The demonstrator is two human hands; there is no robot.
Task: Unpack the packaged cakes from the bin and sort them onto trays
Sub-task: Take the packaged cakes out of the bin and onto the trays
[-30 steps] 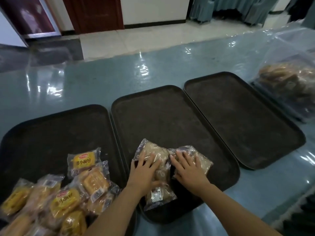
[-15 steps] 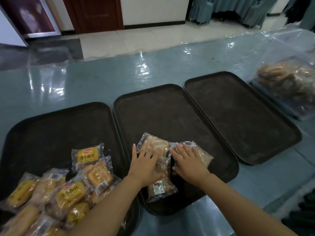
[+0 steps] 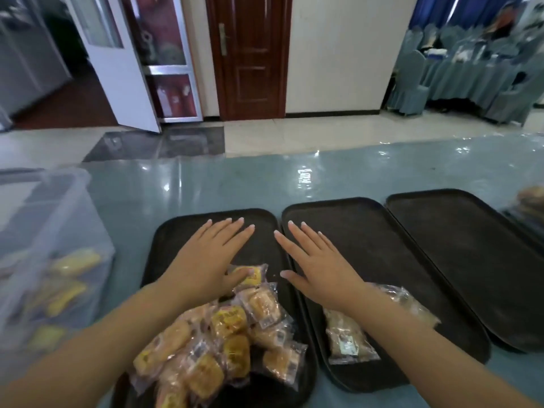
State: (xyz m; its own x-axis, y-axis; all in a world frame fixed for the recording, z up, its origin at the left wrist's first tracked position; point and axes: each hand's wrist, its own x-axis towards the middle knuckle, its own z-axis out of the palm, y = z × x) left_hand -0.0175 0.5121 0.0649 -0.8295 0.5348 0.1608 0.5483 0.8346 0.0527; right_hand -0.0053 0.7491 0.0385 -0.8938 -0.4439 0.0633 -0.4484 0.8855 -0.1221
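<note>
Now that both of my hands have come off the pale packets I was pressing flat a second ago, those packets lie by themselves at the near end of the middle tray, partly under my right forearm. My left hand hangs over the left tray, fingers straight and spread, holding nothing; its thumb is close above the topmost yellow packet, and I cannot tell whether it touches. My right hand is likewise spread flat and empty, over the seam between the left and middle trays. My view has swung left as well, so the clear bin on the worktop now shows beside the left tray, with more yellow cakes blurred inside it. The heap of yellow cakes crowds the near half of the left tray, and the right tray holds nothing I can see. I judge the pale pair placed, and the bin as my next stop.
</note>
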